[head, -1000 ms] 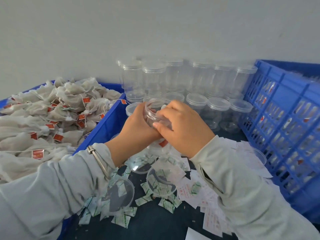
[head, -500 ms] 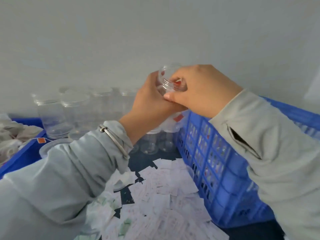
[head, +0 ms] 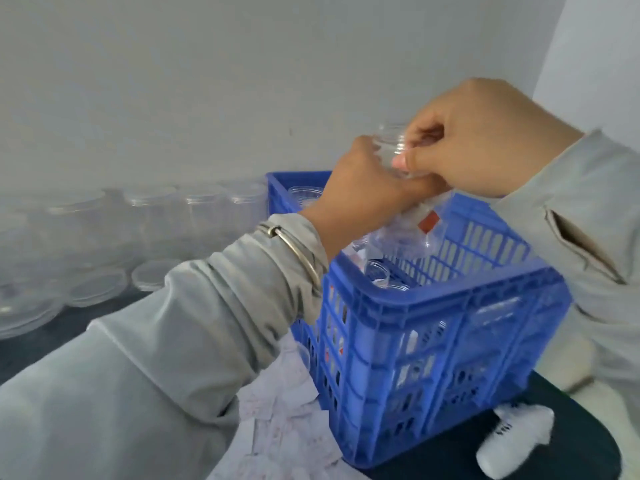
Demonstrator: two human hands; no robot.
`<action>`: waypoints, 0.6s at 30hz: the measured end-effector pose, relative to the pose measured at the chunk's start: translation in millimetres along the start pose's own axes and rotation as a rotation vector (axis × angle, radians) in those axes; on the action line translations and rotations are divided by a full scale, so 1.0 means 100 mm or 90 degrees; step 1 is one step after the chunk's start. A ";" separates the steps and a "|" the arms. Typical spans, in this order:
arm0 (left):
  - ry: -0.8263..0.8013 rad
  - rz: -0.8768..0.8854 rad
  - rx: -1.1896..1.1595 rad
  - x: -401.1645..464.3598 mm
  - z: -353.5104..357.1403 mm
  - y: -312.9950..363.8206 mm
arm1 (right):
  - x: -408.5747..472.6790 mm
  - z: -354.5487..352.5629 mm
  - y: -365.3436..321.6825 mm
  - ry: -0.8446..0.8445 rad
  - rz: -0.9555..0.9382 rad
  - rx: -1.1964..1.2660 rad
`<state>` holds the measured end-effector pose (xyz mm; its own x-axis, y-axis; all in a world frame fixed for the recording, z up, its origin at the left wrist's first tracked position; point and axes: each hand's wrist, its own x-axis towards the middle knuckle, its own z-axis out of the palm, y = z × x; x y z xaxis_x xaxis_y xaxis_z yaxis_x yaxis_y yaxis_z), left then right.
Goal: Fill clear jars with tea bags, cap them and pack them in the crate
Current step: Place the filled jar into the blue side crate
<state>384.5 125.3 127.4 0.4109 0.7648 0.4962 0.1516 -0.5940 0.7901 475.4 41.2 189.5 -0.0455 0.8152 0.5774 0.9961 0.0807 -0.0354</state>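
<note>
I hold a clear jar (head: 408, 230) with tea bags and a red tag inside, tilted above the blue crate (head: 426, 306). My left hand (head: 367, 192) wraps the jar's body from the left. My right hand (head: 485, 140) pinches the jar's open threaded rim at the top. No lid is visible on it. Several clear jars (head: 377, 271) stand inside the crate.
Empty clear jars (head: 194, 216) line the wall at the left, with loose clear lids (head: 152, 273) in front of them. White paper slips (head: 280, 427) lie on the dark table beside the crate. A white bottle (head: 512, 441) lies at the front right.
Both hands have carried the jar from the left work area rightward to above the crate. The view has swung right, so the bin of tea bags is out of sight.
</note>
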 end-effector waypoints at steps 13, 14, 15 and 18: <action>-0.197 -0.107 0.445 -0.22 -0.13 -0.29 | -0.19 0.73 -0.01 -0.205 0.073 0.049; -0.208 -0.107 0.439 -0.22 -0.13 -0.28 | -0.18 0.75 -0.03 -0.219 0.082 0.042; -0.227 -0.111 0.421 -0.23 -0.14 -0.27 | -0.17 0.77 -0.05 -0.234 0.091 0.035; -0.278 -0.120 0.409 -0.24 -0.15 -0.25 | -0.17 0.80 -0.09 -0.270 0.117 0.044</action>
<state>357.6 125.1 101.0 0.6215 0.7788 0.0847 0.6872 -0.5938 0.4185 461.3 72.5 114.5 0.0904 0.9808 0.1730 0.9838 -0.0610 -0.1685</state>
